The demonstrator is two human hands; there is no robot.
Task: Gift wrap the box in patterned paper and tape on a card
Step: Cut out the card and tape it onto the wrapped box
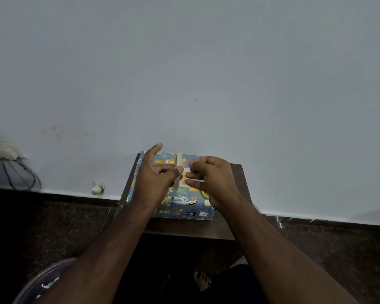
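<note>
Small table (206, 229) against wall; left hand (154, 183), right hand (211, 183) pinch tape strip (185, 170) over wrapped box (184, 207).

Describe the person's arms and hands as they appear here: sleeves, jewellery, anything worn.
Both forearms are bare up to the bottom edge of the picture; no sleeve shows. The left hand and the right hand wear no gloves, and no ring, watch or bracelet can be seen on the fingers or wrists that show. The nails look short and unpainted. The dim light hides finer marks.
</note>
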